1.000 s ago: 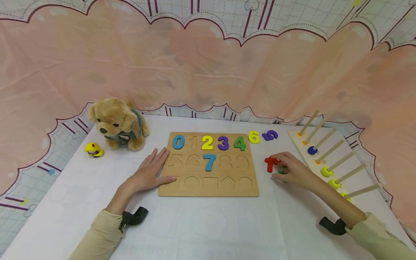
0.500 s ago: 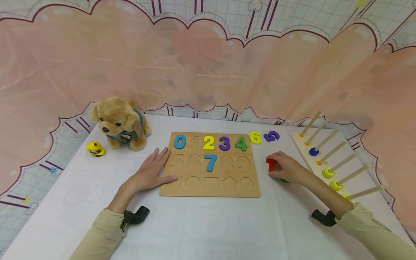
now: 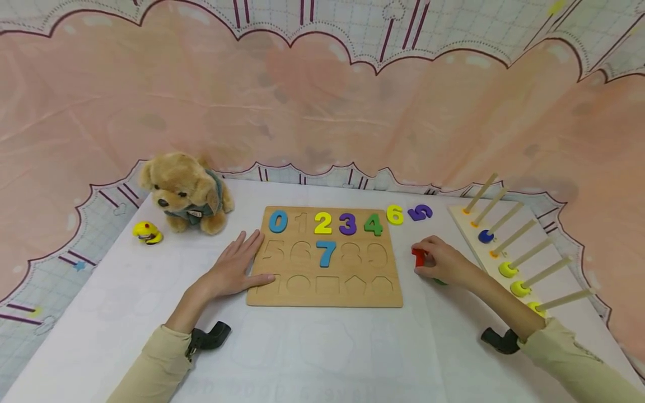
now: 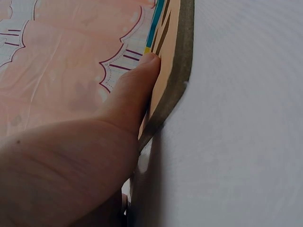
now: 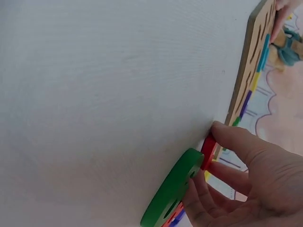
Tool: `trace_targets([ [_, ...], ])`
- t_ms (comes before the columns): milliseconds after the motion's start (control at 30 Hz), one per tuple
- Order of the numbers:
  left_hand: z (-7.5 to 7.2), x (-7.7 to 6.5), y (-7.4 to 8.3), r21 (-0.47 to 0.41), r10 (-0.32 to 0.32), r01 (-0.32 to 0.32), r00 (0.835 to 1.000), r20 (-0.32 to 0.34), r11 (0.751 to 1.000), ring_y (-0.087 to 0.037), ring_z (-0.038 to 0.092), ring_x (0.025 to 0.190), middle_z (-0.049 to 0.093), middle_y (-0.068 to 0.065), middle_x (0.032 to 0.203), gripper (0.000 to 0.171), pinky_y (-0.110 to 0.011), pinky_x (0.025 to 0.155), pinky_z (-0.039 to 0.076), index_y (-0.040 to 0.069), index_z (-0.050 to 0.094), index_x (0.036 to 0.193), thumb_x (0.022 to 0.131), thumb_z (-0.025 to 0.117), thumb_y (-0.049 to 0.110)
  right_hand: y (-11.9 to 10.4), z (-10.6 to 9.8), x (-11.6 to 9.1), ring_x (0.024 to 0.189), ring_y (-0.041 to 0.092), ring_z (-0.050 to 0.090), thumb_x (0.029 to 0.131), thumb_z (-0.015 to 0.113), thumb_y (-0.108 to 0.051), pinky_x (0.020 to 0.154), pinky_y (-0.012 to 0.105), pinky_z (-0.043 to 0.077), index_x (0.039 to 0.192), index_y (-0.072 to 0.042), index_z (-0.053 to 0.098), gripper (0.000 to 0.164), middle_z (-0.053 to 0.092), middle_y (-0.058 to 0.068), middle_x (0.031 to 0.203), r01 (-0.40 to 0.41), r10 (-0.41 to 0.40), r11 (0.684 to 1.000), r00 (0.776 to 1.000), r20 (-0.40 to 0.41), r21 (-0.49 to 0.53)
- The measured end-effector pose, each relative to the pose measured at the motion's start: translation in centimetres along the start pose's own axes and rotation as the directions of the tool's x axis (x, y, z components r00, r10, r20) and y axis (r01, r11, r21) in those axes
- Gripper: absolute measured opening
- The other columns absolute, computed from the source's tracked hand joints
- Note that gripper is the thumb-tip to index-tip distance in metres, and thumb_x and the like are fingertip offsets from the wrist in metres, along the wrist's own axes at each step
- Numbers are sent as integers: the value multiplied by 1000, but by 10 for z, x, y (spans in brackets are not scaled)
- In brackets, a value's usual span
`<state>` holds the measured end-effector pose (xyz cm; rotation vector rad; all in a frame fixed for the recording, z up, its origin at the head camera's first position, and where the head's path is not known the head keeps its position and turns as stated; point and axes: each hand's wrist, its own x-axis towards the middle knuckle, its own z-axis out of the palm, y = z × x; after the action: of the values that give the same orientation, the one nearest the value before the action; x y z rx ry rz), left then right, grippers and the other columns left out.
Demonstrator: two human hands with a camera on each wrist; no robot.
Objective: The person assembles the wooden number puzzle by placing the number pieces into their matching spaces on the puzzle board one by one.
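My right hand (image 3: 443,261) pinches a red number piece (image 3: 419,257) between thumb and fingers, just right of the wooden number board (image 3: 322,291). Most of that piece is hidden by the fingers. In the right wrist view a green piece with holes (image 5: 174,191) lies against the curled lower fingers. My left hand (image 3: 233,265) rests flat on the board's left edge, thumb over its lower left corner. On the board sit a blue 0 (image 3: 278,221), yellow 2 (image 3: 323,223), purple 3 (image 3: 347,224), green 4 (image 3: 373,224) and blue 7 (image 3: 326,253). Other cut-outs show bare wood.
A yellow 6 (image 3: 395,214) and a purple 5 (image 3: 420,212) lie beyond the board's top right corner. A peg stand (image 3: 466,215) with coloured rings runs along the right edge. At the left are a plush dog (image 3: 187,193) and a small yellow toy (image 3: 147,232).
My right hand has moved slightly left and closed its thumb and fingers on the red number piece, leaving the green piece under the hand. The left hand has stayed on the board.
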<state>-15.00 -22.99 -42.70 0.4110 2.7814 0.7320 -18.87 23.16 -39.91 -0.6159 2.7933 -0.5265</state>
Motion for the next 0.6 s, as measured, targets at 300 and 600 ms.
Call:
trace_targets([
  [300, 1, 0, -1, -2, -4, 4, 1000, -1, 1000, -42, -3, 151, 7, -17, 164, 104, -62, 119, 2, 6, 10, 156, 85, 63, 60, -11, -3, 2, 92, 25, 55, 80, 78, -16, 78, 35, 54, 121, 2, 63, 48, 57, 18, 113, 57, -48, 996, 991, -124, 66],
  [600, 1, 0, -1, -2, -3, 3, 1000, -4, 1000, -42, -3, 151, 7, -16, 164, 105, -62, 119, 2, 6, 10, 157, 84, 63, 62, -29, -2, 10, 99, 27, 62, 80, 79, -15, 82, 40, 58, 123, 1, 63, 49, 57, 16, 115, 125, -93, 977, 979, -183, 171],
])
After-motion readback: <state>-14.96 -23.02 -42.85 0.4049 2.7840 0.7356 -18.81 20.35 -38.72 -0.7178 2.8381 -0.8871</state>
